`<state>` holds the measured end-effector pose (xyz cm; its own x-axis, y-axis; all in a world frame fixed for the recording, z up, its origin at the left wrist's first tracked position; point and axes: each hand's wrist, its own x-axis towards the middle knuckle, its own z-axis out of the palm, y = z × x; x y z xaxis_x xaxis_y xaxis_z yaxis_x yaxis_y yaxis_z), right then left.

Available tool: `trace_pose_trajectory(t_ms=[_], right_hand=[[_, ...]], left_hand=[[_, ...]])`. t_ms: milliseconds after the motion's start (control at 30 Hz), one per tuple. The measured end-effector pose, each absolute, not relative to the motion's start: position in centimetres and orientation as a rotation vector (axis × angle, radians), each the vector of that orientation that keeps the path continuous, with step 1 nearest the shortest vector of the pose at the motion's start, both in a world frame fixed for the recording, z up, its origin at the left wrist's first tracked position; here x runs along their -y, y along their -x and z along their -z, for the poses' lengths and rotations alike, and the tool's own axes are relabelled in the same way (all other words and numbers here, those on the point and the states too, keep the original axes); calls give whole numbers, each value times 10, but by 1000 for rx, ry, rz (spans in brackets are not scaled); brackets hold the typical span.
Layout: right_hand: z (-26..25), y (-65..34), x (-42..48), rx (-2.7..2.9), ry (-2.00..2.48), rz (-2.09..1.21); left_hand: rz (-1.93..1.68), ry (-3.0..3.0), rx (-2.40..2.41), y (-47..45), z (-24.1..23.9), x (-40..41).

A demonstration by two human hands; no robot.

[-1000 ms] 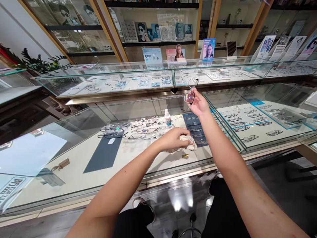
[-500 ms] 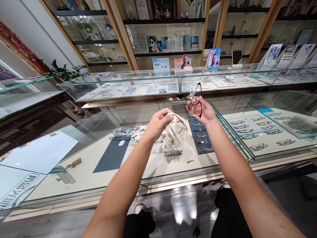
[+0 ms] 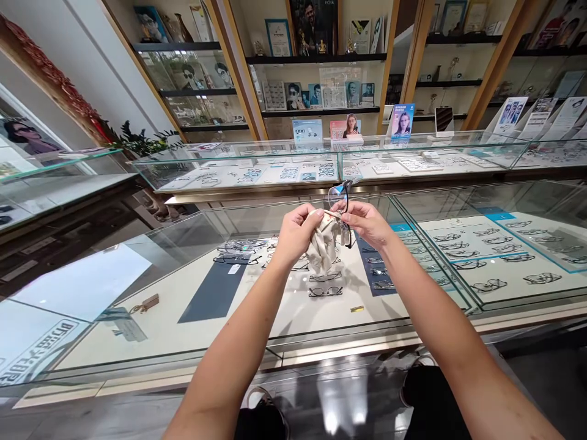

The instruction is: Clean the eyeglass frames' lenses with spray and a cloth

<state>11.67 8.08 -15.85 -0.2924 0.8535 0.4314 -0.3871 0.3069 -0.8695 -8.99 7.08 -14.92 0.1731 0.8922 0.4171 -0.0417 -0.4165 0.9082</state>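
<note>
My right hand (image 3: 367, 223) is closed on a pair of dark-framed glasses (image 3: 340, 198), held up above the glass counter (image 3: 151, 330). My left hand (image 3: 293, 232) pinches a beige cleaning cloth (image 3: 323, 247) whose top edge meets the glasses. Both hands are close together at chest height. Another pair of dark glasses (image 3: 325, 291) lies on the counter just under the cloth.
Several glasses (image 3: 236, 250) lie on the counter to the left, near a dark mat (image 3: 208, 296). A small brass piece (image 3: 357, 308) and a key tag (image 3: 147, 303) rest on the glass. Display cases with rows of frames (image 3: 504, 250) stand right and behind.
My left hand lifted the cloth off the counter and brought it up to the glasses. My right hand lowered the glasses toward the cloth. A pair of glasses became visible where the cloth lay.
</note>
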Motion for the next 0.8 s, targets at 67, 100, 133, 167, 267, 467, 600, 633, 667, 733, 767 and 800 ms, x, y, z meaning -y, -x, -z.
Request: trace_pose_trajectory(t_ms=[67, 100, 133, 167, 267, 467, 600, 633, 667, 733, 767, 800], right_hand=[[160, -117, -83, 1372, 502, -1267], [160, -118, -84, 1365, 523, -1248], [161, -118, -85, 1354, 542, -1231], [161, -119, -86, 1339, 559, -1218], [162, -120, -88, 1282, 589, -1204], [159, -120, -88, 1182, 564, -1258], [157, -120, -87, 1144, 551, -1254], [156, -120, -87, 1138, 549, -1254], [155, -121, -86, 1133, 546, -1256], [153, -123, -85, 1128, 540, -1265], [152, -123, -84, 1129, 539, -1270], [152, -124, -83, 1134, 538, -1271]], left_hand=[[-1395, -1631, -829, 91, 149, -71], [-1407, -1660, -837, 91, 149, -71], [-1424, -1701, -855, 92, 149, -71], [-1445, -1751, -882, 92, 150, -70], [-1507, -1908, -971, 94, 151, -68], [-1518, -2129, -997, 94, 151, -61], [-1452, -2292, -1000, 88, 150, -52], [-1428, -2333, -986, 86, 150, -49], [-1408, -2371, -961, 84, 151, -46], [-1380, -2437, -888, 80, 152, -40], [-1371, -2460, -842, 78, 153, -37], [-1364, -2475, -793, 76, 153, -35]])
